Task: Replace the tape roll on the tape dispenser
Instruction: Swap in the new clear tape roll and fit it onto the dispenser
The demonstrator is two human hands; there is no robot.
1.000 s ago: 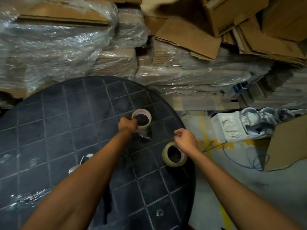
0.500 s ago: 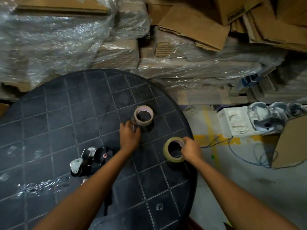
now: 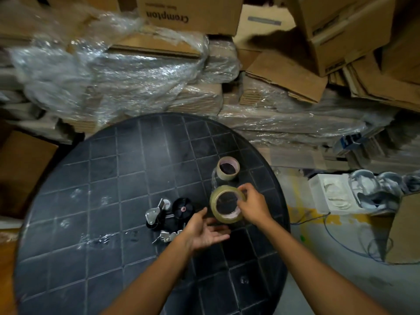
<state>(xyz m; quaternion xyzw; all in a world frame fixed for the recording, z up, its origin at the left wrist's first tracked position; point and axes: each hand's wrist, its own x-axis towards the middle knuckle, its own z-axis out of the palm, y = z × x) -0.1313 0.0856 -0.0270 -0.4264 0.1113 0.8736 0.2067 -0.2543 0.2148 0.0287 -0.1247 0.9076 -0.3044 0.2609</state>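
My right hand [image 3: 252, 205] grips a full roll of clear-brown tape [image 3: 218, 209], tilted up above the round black table [image 3: 91, 201]. My left hand [image 3: 204, 230] hovers palm-up with fingers spread just below and left of that roll, holding nothing. A thinner, nearly used roll [image 3: 228, 168] lies flat on the table behind, with a strip of tape hanging off its left side. The black tape dispenser [image 3: 168, 212] with its round hub and metal parts lies on the table left of my hands.
Plastic-wrapped stacks of flattened cardboard [image 3: 136, 83] and boxes [image 3: 188, 14] crowd the table's far side. On the floor to the right are a white moulded tray [image 3: 329, 192], a blue cable [image 3: 341, 242] and a cardboard box [image 3: 404, 228]. The table edge runs close right of my right hand.
My right hand has lifted the full roll off the table and tilted it up. My left hand let go of the thin roll and drew back, opening under the full roll.
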